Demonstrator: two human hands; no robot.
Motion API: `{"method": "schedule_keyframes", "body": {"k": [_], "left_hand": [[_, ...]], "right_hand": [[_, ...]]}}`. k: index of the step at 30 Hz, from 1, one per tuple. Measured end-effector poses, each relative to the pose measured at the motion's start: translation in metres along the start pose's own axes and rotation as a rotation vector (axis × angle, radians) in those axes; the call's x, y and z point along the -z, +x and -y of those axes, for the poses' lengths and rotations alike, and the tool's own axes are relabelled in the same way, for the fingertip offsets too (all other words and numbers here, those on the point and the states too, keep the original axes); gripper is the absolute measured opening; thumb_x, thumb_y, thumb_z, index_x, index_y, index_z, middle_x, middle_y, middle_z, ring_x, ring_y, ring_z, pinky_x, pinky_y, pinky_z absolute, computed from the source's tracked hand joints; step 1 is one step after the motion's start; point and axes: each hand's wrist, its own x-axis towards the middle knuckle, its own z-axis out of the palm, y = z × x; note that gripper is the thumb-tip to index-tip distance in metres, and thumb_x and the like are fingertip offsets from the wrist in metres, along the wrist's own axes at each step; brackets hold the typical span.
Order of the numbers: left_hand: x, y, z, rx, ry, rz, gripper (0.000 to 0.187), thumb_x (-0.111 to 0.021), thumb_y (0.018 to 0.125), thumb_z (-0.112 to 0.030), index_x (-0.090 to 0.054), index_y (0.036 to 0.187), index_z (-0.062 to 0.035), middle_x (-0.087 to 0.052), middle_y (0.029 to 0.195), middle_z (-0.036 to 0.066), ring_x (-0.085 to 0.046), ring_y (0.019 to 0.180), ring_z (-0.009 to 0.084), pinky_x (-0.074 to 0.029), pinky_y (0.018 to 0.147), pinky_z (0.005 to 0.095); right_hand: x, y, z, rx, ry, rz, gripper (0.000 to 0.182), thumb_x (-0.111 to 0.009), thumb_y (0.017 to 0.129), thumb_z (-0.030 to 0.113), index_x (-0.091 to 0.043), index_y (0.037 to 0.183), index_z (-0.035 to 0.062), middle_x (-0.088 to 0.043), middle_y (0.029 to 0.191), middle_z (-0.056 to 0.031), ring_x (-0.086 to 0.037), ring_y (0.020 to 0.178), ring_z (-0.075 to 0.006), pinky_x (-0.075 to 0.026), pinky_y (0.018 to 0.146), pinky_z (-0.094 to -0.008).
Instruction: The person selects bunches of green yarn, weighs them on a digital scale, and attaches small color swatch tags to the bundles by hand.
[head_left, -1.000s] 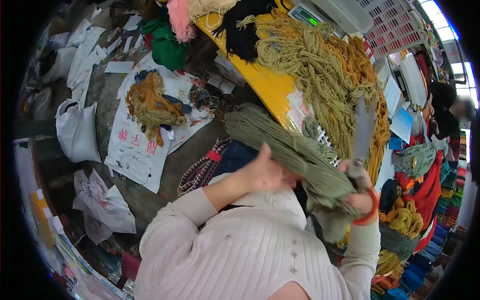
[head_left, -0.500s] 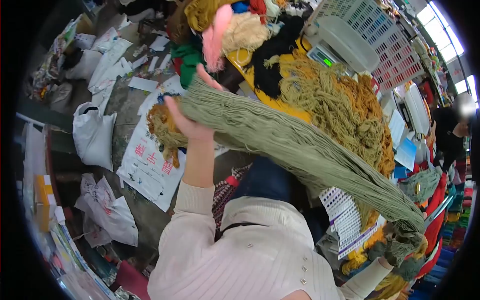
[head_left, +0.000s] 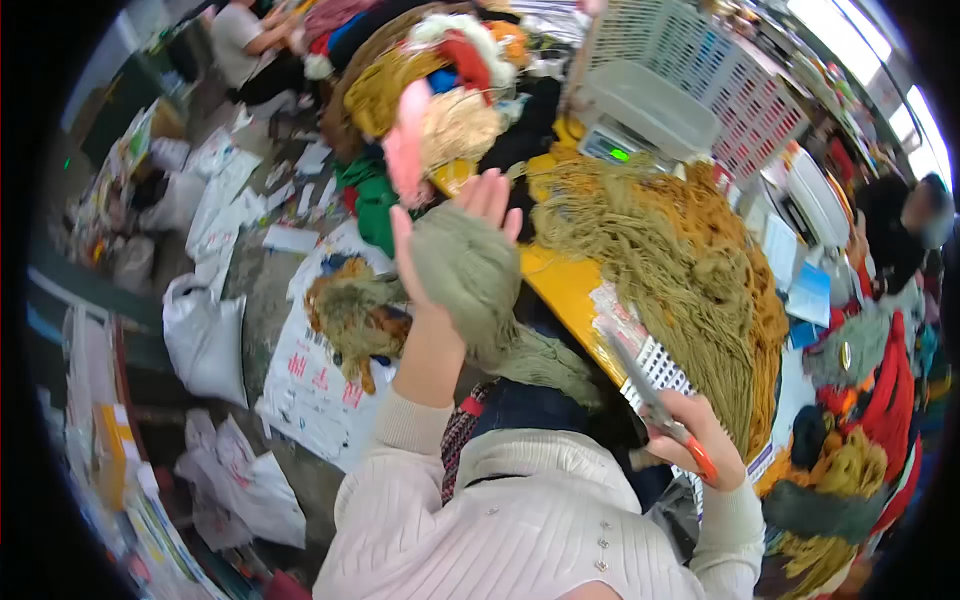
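Grey-green yarn point(head_left: 465, 270) hangs bunched over the palm of my left hand point(head_left: 488, 202), whose fingers stretch out beyond it. Its lower end trails across my lap toward the yellow table edge point(head_left: 565, 290). My right hand point(head_left: 705, 435) grips scissors point(head_left: 655, 408) with an orange handle, blades pointing up and left. Beside the scissors, a large heap of olive yarn point(head_left: 660, 250) lies on the table, with ochre yarn point(head_left: 745, 230) along its far side.
A scale point(head_left: 620, 145) with a clear tray stands before a white plastic basket point(head_left: 690, 75). Pink yarn point(head_left: 408, 145) and other skeins lie at the top. White sacks point(head_left: 203, 335) are on the left floor. One person point(head_left: 250, 50) sits top left; another point(head_left: 895, 235) is at right.
The long stretched skein is now gathered at my left hand and hangs down. My right hand has moved up and left, away from the skein's far end, with the scissors in it.
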Motion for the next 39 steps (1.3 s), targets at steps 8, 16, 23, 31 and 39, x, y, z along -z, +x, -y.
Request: {"method": "schedule_keyframes", "body": {"k": [8,16,23,31,39], "left_hand": [[-0.008,0.053,-0.107,0.174,-0.143,0.391,0.065,-0.047,0.075,-0.033,-0.019,0.124,-0.0014,-0.024,0.127,0.012,-0.019,0.119,0.0209,-0.013,0.099,0.0357],[0.037,0.029,-0.134,0.1,0.503,0.284,0.067,-0.047,0.078,-0.039,-0.021,0.124,0.0036,-0.05,0.087,0.002,-0.045,0.09,0.0147,-0.035,0.083,0.0296],[-0.058,0.03,-0.007,0.549,0.239,0.545,0.074,-0.036,0.079,-0.051,-0.017,0.125,0.004,-0.048,0.084,0.0,-0.046,0.081,0.0103,-0.031,0.085,0.0371],[-0.088,0.031,0.087,0.472,0.419,0.134,0.083,-0.038,0.072,-0.061,-0.025,0.121,0.0047,-0.025,0.128,0.017,-0.027,0.117,0.0303,-0.026,0.093,0.0438],[-0.065,0.028,0.134,0.57,0.508,0.12,0.08,-0.027,0.074,-0.064,-0.028,0.12,0.0019,-0.03,0.125,0.015,-0.028,0.116,0.0264,-0.026,0.094,0.0403]], "right_hand": [[0.057,-0.068,-0.117,-0.186,-0.044,-0.812,0.035,-0.064,0.065,0.016,-0.051,0.096,0.0035,-0.054,0.076,-0.0086,-0.05,0.067,-0.015,-0.04,0.06,-0.0252],[0.122,-0.203,-0.254,-0.739,-0.454,-1.231,0.03,-0.05,0.071,0.022,-0.05,0.097,0.0062,-0.056,0.085,-0.0171,-0.054,0.08,-0.0321,-0.041,0.068,-0.0361],[0.146,-0.228,-0.315,-0.971,-0.59,-1.175,0.027,-0.048,0.073,0.025,-0.05,0.09,0.0043,-0.056,0.082,-0.0202,-0.052,0.08,-0.0363,-0.041,0.069,-0.04],[0.149,-0.192,-0.236,-1.139,-0.956,-0.851,0.039,-0.056,0.063,0.017,-0.046,0.099,0.0067,-0.05,0.09,-0.0176,-0.05,0.084,-0.0345,-0.041,0.071,-0.0415],[0.078,-0.007,-0.03,0.635,-0.684,-0.675,0.01,-0.055,0.063,0.001,-0.053,0.072,0.0045,-0.053,0.07,-0.0081,-0.051,0.062,-0.0247,-0.041,0.056,-0.033]]}}
